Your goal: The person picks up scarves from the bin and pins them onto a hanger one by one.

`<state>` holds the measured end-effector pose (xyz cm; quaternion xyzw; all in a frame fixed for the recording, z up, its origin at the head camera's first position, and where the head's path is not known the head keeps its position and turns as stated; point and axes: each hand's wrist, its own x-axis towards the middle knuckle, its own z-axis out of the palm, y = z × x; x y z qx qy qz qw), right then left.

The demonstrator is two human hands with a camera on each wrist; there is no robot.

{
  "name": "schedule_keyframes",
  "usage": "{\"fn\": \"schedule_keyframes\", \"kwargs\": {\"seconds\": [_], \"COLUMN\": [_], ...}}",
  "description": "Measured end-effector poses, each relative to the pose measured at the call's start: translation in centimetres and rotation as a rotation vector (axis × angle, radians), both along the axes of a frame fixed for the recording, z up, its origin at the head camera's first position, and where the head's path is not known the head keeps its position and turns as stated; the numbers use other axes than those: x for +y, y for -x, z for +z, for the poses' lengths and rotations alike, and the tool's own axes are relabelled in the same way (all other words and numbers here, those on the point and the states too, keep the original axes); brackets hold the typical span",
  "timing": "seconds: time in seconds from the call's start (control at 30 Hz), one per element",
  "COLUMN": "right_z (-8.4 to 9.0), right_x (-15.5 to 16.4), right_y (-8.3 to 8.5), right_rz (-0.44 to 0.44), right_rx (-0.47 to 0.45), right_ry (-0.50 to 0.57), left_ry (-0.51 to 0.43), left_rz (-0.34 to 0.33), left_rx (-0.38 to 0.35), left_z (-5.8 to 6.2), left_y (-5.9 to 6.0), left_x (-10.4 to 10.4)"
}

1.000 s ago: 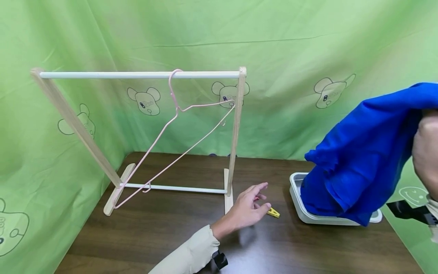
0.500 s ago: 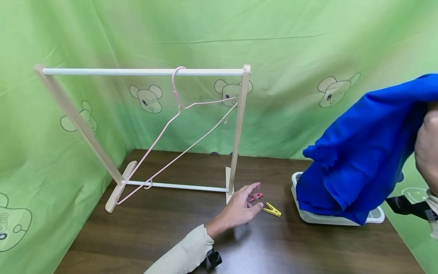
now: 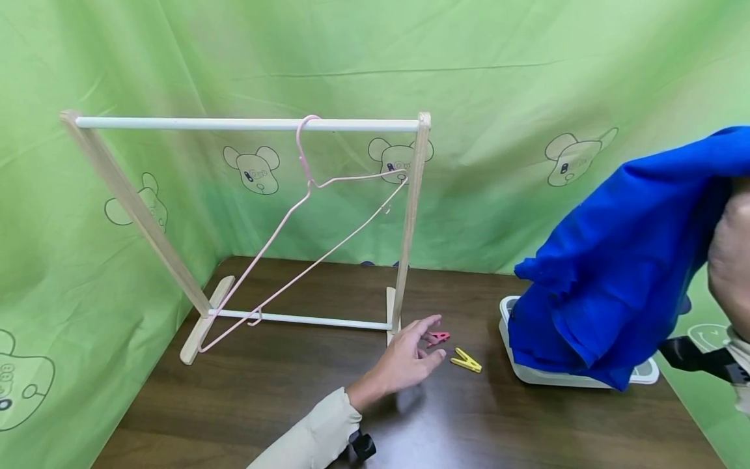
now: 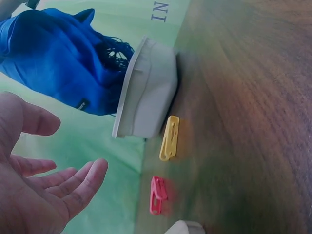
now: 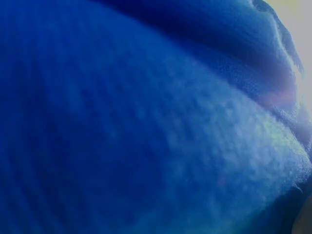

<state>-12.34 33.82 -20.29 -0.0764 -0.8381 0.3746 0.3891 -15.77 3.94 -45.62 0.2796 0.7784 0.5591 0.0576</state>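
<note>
A wooden drying rack (image 3: 246, 124) with a pink wire hanger (image 3: 305, 195) hooked on its top bar is seen on the tabletop (image 3: 281, 404), off to the far side of the left hand's fingers. The blue cloth (image 3: 615, 260) is gripped up high in the right hand (image 3: 729, 260), fingers clenched round it, its lower end draped into the white tray (image 3: 527, 371). The left hand (image 3: 404, 358) is held low over the tabletop, fingers (image 4: 83, 187) loose and released, nothing held. A red clip (image 3: 436, 337) lies just beyond those fingertips, a yellow clip (image 3: 465, 359) right beside it.
</note>
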Motion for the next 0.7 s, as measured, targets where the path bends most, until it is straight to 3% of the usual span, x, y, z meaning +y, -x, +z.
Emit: {"fn": "schedule_keyframes", "kwargs": {"seconds": [0.1,0.13,0.2,0.23,0.37,0.43,0.47,0.53,0.63,0.7], "right_z": [-0.2,-0.3,-0.4,-0.4,-0.3,-0.3,-0.5,-0.4,-0.3,-0.1], "right_x": [0.0,0.1,0.0,-0.2,-0.1,0.0,0.0,-0.3,-0.6,-0.6], "right_y": [-0.3,-0.3,-0.3,-0.2,-0.4,-0.6,-0.5,-0.7,-0.9,-1.0], "right_rz": [0.045,0.107,0.092,0.048,0.081,0.174,0.341,0.356,0.267,0.104], "right_rx": [0.058,0.103,0.185,0.180,0.206,0.247,0.278,0.280,0.247,0.233], "right_ry": [-0.127,-0.175,-0.301,-0.329,-0.477,-0.533,-0.470,-0.470,-0.538,-0.657], "left_ry": [-0.009,-0.010,-0.009,-0.007,0.004,0.006,0.006,0.004,-0.004,-0.010], "left_rz": [0.012,0.015,0.020,0.021,0.026,0.024,0.023,0.026,0.033,0.039], "left_rx": [0.020,0.024,0.032,0.033,0.037,0.030,0.029,0.029,0.020,0.014], "left_z": [0.2,0.2,0.2,0.2,0.1,0.1,0.1,0.1,0.1,0.1], "left_y": [0.1,0.2,0.2,0.3,0.2,0.2,0.1,0.1,0.0,-0.1], "left_x": [-0.5,-0.6,-0.9,-1.0,-1.3,-1.4,-1.4,-1.6,-1.9,-2.0]}}
